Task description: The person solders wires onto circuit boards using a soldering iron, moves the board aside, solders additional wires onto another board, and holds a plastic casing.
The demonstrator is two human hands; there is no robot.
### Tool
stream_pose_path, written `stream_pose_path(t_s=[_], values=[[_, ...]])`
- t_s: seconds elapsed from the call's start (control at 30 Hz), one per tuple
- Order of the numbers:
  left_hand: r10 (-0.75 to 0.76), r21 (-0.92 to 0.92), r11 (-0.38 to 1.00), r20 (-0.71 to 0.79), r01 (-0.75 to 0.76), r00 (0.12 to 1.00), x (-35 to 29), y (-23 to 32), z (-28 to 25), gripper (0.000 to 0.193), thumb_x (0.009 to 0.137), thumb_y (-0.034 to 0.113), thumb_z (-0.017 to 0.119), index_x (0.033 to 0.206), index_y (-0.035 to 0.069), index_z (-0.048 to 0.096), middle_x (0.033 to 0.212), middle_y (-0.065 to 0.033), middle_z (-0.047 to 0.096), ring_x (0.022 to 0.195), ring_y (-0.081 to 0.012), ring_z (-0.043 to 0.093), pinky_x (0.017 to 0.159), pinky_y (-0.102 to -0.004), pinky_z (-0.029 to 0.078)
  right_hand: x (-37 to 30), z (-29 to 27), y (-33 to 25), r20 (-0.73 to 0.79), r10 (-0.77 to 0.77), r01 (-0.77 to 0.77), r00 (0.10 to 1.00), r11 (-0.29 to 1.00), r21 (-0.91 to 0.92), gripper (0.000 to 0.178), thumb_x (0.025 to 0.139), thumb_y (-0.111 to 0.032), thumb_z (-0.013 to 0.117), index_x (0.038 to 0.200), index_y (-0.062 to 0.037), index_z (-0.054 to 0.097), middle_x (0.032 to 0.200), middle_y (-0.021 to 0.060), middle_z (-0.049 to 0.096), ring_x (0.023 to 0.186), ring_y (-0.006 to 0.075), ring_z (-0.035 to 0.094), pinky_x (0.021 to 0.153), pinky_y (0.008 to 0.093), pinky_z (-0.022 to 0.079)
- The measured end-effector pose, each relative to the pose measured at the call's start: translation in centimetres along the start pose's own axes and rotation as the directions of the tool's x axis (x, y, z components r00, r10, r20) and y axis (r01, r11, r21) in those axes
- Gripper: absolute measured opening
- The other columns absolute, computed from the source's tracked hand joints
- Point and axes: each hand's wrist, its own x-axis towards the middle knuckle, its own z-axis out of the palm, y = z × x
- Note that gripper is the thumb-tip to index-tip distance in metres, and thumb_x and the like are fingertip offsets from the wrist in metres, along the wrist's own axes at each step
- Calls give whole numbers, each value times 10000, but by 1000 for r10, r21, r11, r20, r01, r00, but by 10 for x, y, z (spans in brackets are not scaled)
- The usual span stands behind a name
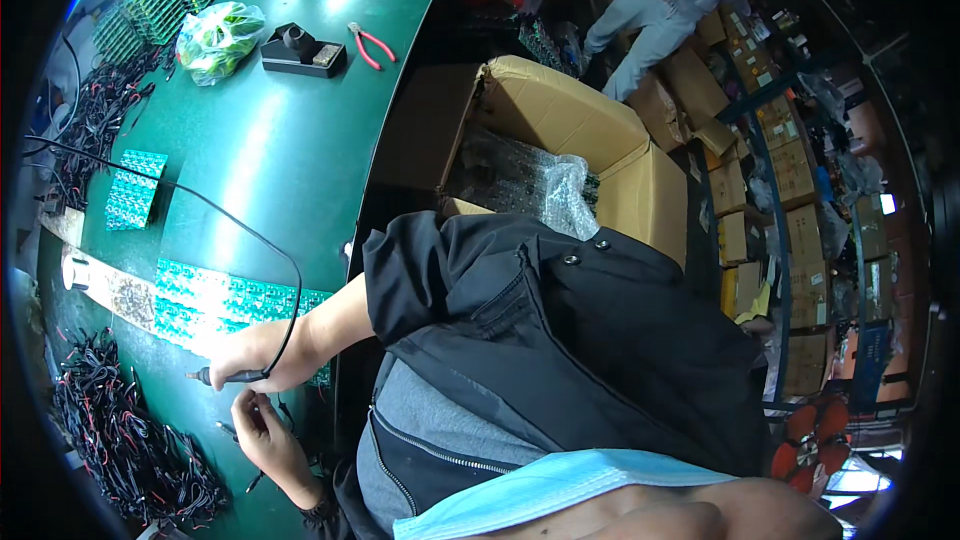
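Observation:
My right hand (262, 352) grips a black soldering iron (222, 376) whose tip points left over a row of green circuit boards (225, 298) on the green table (290, 160). Its black cord (240, 225) loops up across the table. Just below, my left hand (262, 432) pinches a thin wire close to the iron's tip. My black jacket and a blue face mask fill the lower middle of the view.
Bundles of black and red wires (125, 455) lie at the table's near left. A black iron stand (302, 50), red-handled pliers (372, 45) and a green bag (215, 38) sit farther off. An open cardboard box (560, 130) stands beside me. Another person (670, 0) stands by shelves of boxes (790, 200).

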Motion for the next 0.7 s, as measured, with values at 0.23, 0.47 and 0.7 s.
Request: stream_pose_path(t_s=[0.23, 0.47, 0.7], values=[[150, 168, 976, -58, -139, 987, 0, -9, 0, 132, 1037, 44, 600, 1137, -38, 626, 1031, -77, 634, 940, -145, 569, 850, -285, 476, 2, -9, -2, -151, 9, -13, 988, 1000, -26, 368, 797, 55, 634, 1156, -28, 622, 1130, 175, 638, 1111, 371, 615, 944, 458, 487], [-42, -175, 984, -86, 27, 995, -4, -14, 3, 172, 1045, 43, 589, 1190, -49, 609, 1055, -74, 632, 958, -137, 581, 872, -268, 477, -3, 0, -6, -37, 98, -97, 995, 995, 19, 388, 739, 46, 677, 1118, -34, 650, 1140, 159, 672, 1120, 359, 628, 960, 444, 497], [-53, -100, 994, -78, 46, 996, -4, -20, -1, 176, 1058, 98, 593, 1177, -32, 604, 1061, -57, 605, 977, -126, 561, 892, -273, 467, -1, 5, -14, -36, 36, -38, 999, 998, -54, 373, 803, 41, 662, 1166, -28, 608, 1098, 182, 624, 1031, 391, 628, 863, 468, 498]])
